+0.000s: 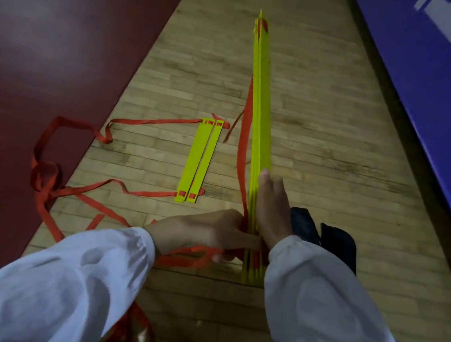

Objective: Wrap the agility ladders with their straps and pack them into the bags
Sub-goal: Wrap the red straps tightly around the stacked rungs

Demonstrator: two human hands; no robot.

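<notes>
Looks about halfway: the stack of rungs (260, 122) toward 12 o'clock is gripped by the left hand (208, 228) and steadied by the flat, relaxed right hand (272, 206), but two rungs (198, 163) at 9 o'clock, loose straps (46, 169) and the bag (337, 245) are left to be dealt with.

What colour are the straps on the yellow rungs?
Red-orange straps, clearest in the head view.

The ladder rungs (261, 116) are bright yellow, their straps (148, 121) red. The floor (326, 158) shows pale wooden strips beside a maroon area (44, 48); the banner (443, 88) is blue with white markings.
</notes>
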